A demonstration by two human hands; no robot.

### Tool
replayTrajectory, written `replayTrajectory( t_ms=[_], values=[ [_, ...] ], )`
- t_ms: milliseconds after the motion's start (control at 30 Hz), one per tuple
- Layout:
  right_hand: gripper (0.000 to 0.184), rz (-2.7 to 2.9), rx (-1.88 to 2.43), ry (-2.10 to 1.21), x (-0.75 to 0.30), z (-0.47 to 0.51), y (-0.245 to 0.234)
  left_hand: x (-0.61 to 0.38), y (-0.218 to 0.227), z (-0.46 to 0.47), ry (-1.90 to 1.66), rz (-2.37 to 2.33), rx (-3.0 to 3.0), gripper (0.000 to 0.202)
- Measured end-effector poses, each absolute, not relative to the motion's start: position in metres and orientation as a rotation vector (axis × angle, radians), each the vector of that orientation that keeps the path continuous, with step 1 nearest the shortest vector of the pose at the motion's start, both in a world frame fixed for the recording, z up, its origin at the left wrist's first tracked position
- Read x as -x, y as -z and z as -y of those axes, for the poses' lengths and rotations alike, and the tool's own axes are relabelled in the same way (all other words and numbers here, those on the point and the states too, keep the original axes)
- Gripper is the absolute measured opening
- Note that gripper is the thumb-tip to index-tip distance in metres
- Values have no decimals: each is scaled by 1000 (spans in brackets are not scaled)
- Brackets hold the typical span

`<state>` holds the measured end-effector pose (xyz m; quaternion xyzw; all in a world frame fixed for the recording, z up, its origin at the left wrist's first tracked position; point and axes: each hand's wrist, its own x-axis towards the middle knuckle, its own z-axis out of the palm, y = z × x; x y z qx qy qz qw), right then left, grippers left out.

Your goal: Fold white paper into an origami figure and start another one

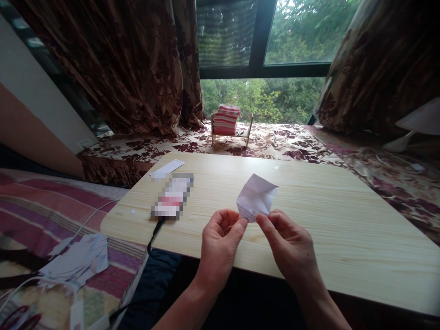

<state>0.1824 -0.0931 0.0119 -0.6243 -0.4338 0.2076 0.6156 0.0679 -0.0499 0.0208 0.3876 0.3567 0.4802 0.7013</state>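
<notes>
Both forearms are coming up from the bottom centre of the frame. The left hand and right hand are each pinching a lower corner of a small folded white paper between thumb and fingertips, so both hands are closed on it. The white paper is hanging just above the middle of the pale wooden worktop, its upper flaps pointing toward the window at the top of the frame. By the look of the grip, a crease is being worked along the bottom edge. Doing it well probably means lining the edges up first, holding the two corners level, and pressing rather than tugging, since the sheet looks thin. Left of centre, a pixelated object with a black cable is lying on the worktop, with a white slip just above it.
</notes>
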Motion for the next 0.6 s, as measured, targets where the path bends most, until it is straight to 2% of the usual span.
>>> replayTrajectory(
  t_ms=[400, 600],
  values=[
    [23, 989, 1372, -493, -181, 94, -10, -70, -19, 48, -1089, -792, -965, 20],
    [26, 1010, 1364, -506, -179, 96, -10, -70, -21, 48, -1079, -805, -994, 19]
  ],
)
